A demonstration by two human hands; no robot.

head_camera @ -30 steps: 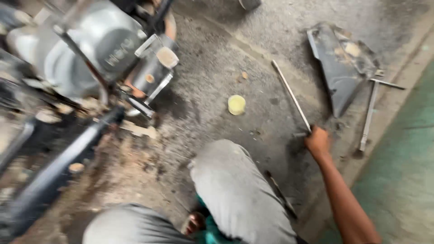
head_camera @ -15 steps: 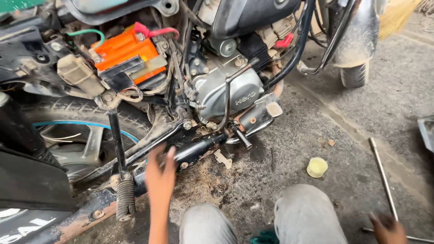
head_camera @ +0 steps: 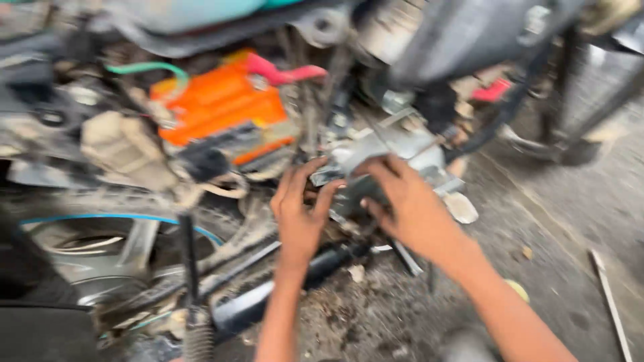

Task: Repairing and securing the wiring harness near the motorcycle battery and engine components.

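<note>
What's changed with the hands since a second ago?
The right hand let go of the long rod on the ground and came up to the grey engine casing. The left hand rose from the lower frame to join it. The rod remains on the concrete; the orange battery is unmoved.

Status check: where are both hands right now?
Both hands on the engine: left hand, right hand. Grip unclear, picture blurred. Orange battery above left.
</note>
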